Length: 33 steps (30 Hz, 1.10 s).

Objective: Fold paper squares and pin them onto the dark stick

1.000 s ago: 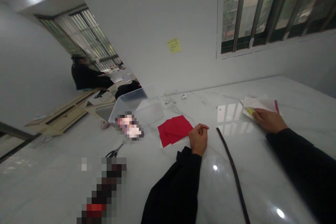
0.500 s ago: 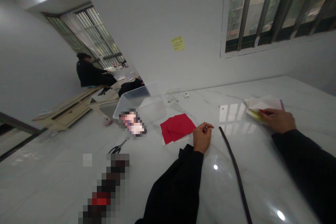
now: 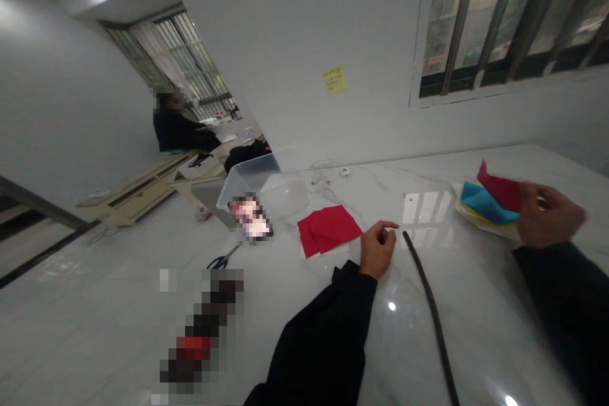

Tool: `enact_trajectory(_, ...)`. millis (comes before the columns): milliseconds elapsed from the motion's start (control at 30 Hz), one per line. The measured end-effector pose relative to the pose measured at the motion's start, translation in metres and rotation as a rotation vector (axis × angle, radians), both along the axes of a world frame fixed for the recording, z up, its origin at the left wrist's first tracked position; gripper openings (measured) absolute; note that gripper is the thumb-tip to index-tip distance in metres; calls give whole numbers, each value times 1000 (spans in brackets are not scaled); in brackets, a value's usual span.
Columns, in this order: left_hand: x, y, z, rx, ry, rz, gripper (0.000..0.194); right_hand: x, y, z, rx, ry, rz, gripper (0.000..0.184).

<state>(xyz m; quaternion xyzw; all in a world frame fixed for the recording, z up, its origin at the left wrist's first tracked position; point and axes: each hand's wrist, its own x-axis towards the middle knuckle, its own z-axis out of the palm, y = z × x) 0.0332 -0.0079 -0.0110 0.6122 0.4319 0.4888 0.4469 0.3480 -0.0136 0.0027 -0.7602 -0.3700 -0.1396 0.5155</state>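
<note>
My right hand [image 3: 547, 216] is closed on a dark red sheet of paper [image 3: 502, 190], lifting it at the right of the table. Bent blue paper [image 3: 483, 202] shows under the red sheet, with yellow and white sheets at the bottom of the pile, partly hidden by my hand. My left hand [image 3: 379, 249] rests on the table, loosely curled, its forefinger stretched out and nothing held. Just left of it lie overlapping bright red paper squares [image 3: 330, 229] over a white one. A thin dark stick [image 3: 431, 301] lies between my two hands.
Scissors [image 3: 223, 259], a blurred-out phone-like thing [image 3: 251, 217] and a clear plastic bin [image 3: 247, 171] are on the left. A cable and a small white plug [image 3: 345, 172] lie near the wall. A yellow note [image 3: 334, 80] sticks there. A person [image 3: 178, 127] sits far left.
My right hand has moved right and pulled the red sheet up from the pile, baring blue paper under it. My left hand stays by the red squares. The view has shifted slightly.
</note>
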Motion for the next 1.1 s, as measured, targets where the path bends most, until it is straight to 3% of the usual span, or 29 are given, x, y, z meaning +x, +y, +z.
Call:
enact_trajectory(100, 13, -3, -2, -24, -71, -95, 28, -18, -3, 3, 18, -108, 80, 50)
enact_trajectory(233, 34, -1, -5, -37, -70, -175, 27, -28, 4, -12, -129, -192, 196, 37)
enact_trajectory(367, 43, 2, -7, -30, -58, -108, 25, -23, 12, -28, -226, -204, 224, 34)
enact_trajectory(567, 40, -4, -6, 0, -20, -87, 23, -13, 17, -32, -391, -266, 328, 32)
enact_trajectory(800, 40, -4, -4, 16, 3, -98, 22, -2, 22, -34, -311, -304, 283, 17)
enact_trajectory(1100, 39, -5, -4, 3, 18, -121, 22, 1, 17, -32, -413, -95, 304, 43)
